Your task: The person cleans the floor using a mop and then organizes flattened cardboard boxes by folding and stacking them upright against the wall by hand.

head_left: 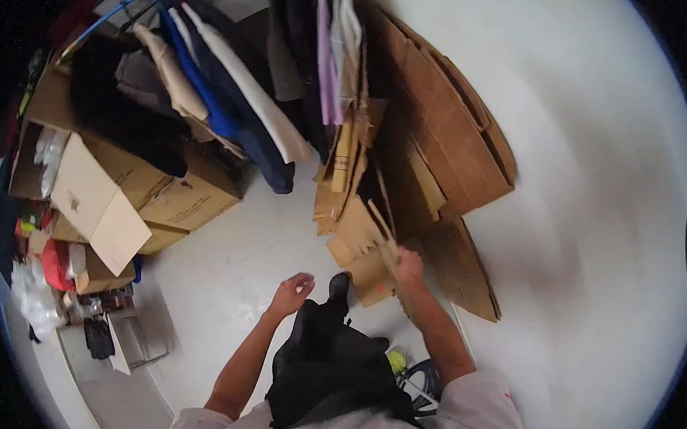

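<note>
My right hand [410, 267] is closed on the upper edge of a torn cardboard sheet [382, 267], which stands low near my feet. My left hand [292, 294] is held out over the floor with its fingers loosely bent and apart, and nothing shows in it. Flattened brown cardboard boxes [449, 116] lean against the white wall beyond my right hand. Another cardboard flap [463, 265] rests on the floor beside that hand. Narrow folded cardboard pieces [344, 163] stand upright among the stack.
Clothes [230, 97] hang from a blue rail at the upper left. Below them are large cardboard boxes [189, 198], one with an open flap [102, 198]. Plastic bags [34, 298] and a small table [139, 336] stand at the left. A wheeled object [426, 385] is by my right leg.
</note>
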`<state>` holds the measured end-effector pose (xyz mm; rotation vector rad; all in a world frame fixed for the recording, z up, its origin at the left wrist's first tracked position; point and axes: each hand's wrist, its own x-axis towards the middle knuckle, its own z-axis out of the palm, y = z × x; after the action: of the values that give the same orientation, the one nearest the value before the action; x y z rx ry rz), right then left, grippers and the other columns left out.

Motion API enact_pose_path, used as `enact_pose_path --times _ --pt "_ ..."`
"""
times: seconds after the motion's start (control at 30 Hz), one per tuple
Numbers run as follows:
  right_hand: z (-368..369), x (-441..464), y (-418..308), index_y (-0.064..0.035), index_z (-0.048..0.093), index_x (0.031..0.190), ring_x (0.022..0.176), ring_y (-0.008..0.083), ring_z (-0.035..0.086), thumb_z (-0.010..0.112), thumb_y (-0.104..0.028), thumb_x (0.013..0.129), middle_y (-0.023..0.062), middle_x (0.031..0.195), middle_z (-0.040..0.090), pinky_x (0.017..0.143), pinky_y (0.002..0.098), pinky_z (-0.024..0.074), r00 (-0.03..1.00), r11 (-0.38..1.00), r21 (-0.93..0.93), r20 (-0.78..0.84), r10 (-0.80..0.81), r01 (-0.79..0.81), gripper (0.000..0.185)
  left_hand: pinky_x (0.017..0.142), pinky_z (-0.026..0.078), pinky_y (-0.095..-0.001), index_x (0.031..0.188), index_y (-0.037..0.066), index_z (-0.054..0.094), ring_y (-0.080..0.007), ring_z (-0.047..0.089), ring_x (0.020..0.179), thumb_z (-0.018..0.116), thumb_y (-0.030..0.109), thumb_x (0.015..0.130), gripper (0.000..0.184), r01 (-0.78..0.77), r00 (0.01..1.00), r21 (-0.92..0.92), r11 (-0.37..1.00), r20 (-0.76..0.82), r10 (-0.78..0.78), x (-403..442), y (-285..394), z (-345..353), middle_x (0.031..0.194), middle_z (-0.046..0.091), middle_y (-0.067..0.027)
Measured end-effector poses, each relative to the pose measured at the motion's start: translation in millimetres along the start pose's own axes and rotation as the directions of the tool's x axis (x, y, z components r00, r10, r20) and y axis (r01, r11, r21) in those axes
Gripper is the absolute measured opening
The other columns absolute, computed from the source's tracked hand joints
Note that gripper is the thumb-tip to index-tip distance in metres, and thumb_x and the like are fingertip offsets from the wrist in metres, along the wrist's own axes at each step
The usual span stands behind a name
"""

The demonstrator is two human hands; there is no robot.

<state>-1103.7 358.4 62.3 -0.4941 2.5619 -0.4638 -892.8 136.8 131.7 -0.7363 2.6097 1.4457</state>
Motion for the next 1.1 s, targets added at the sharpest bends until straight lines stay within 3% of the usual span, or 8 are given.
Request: enact_pose_path --times 0.2,0.33,0.47,0.53,0.67,0.87,1.0,1.1 --pt "58.8 -22.0 0.5 -0.0055 0.055 0.084 0.083 0.0308 0.055 0.06 -0.013 0.065 0.0178 0.082 0.057 0.072 0.0402 0.0447 0.993 0.996 0.072 -0.102 0.054 -0.046 0.022 0.078 0.043 -0.0357 0.106 0.002 0.047 -0.0278 0.054 0.089 0.06 0.024 0.074 0.041 -0.213 0.974 0.162 0.963 -0.04 0.222 92.5 55.7 21.9 0.098 0.053 -0.0179" --pt "51.5 -35.8 3.8 -0.0049 0.054 0.083 0.069 0.0327 0.056 0.057 -0.011 0.065 0.0161 0.073 0.058 0.066 0.0394 0.0466 0.988 0.995 0.076 -0.147 -0.054 0.066 0.019 0.08 0.041 -0.039 0.116 0.004 0.039 -0.0338 0.05 0.093 0.061 0.025 0.072 0.053 -0.506 0.766 0.506 0.698 -0.109 0.634 157.5 118.7 7.4 0.107 0.046 -0.0192" --pt "64.7 -51.2 70.3 -0.0045 0.055 0.083 0.062 0.033 0.056 0.057 -0.01 0.062 0.0164 0.066 0.057 0.061 0.0418 0.0454 0.984 0.998 -0.023 -0.169 -0.058 0.055 0.022 0.078 0.041 -0.0419 0.122 0.008 0.033 -0.0361 0.05 0.092 0.059 0.03 0.072 0.061 -0.468 0.815 0.568 0.677 -0.021 0.58 194.3 169.2 2.3 0.106 0.045 -0.021" --pt "30.7 -66.1 88.3 -0.0053 0.056 0.085 0.062 0.0329 0.055 0.057 -0.011 0.062 0.0163 0.062 0.056 0.058 0.0432 0.0441 0.963 0.991 0.124 -0.254 0.087 -0.057 0.023 0.077 0.042 -0.0438 0.124 0.01 0.032 -0.0362 0.05 0.092 0.057 0.037 0.072 0.064 -0.206 0.929 0.639 0.741 -0.111 0.354 214.1 171.4 4.8 0.105 0.044 -0.0233" --pt "13.2 -66.0 86.8 -0.0076 0.057 0.086 0.057 0.0341 0.054 0.055 -0.012 0.066 0.0161 0.061 0.055 0.055 0.0433 0.044 0.945 0.98 0.199 -0.318 0.075 -0.01 0.021 0.071 0.045 -0.0448 0.124 0.014 0.036 -0.0376 0.056 0.079 0.052 0.044 0.073 0.061 -0.058 0.954 0.638 0.768 -0.192 0.231 243.1 166.7 -5.1 0.085 0.056 -0.0252" --pt "4.2 -85.9 47.4 -0.0115 0.056 0.085 0.053 0.0362 0.054 0.055 -0.014 0.069 0.0169 0.06 0.055 0.051 0.0444 0.0438 0.961 0.983 0.138 -0.264 -0.08 0.119 0.016 0.069 0.045 -0.0449 0.12 0.017 0.043 -0.0372 0.057 0.077 0.052 0.044 0.073 0.055 -0.023 0.921 0.654 0.756 -0.281 0.271 242.9 148.2 -29.1 0.083 0.058 -0.0218" --pt "-31.3 -83.7 84.2 -0.0085 0.055 0.08 0.057 0.0365 0.054 0.056 -0.013 0.067 0.0165 0.062 0.056 0.053 0.0437 0.044 0.982 0.982 0.118 -0.136 -0.131 0.147 0.014 0.073 0.044 -0.0409 0.116 0.009 0.047 -0.0347 0.055 0.086 0.055 0.034 0.072 0.051 0.052 0.938 0.624 0.779 -0.299 0.177 235.9 153.1 -34.3 0.091 0.057 -0.0215" --pt "-66.0 -83.7 123.9 -0.009 0.057 0.092 0.059 0.036 0.054 0.054 -0.011 0.068 0.0197 0.064 0.055 0.056 0.0438 0.0441 0.966 0.97 0.14 -0.191 -0.172 0.2 0.024 0.071 0.044 -0.044 0.123 0.021 0.038 -0.0369 0.056 0.081 0.052 0.039 0.074 0.054 0.04 0.928 0.64 0.767 -0.309 0.209 243.8 152.5 -36.2 0.087 0.058 -0.0218"
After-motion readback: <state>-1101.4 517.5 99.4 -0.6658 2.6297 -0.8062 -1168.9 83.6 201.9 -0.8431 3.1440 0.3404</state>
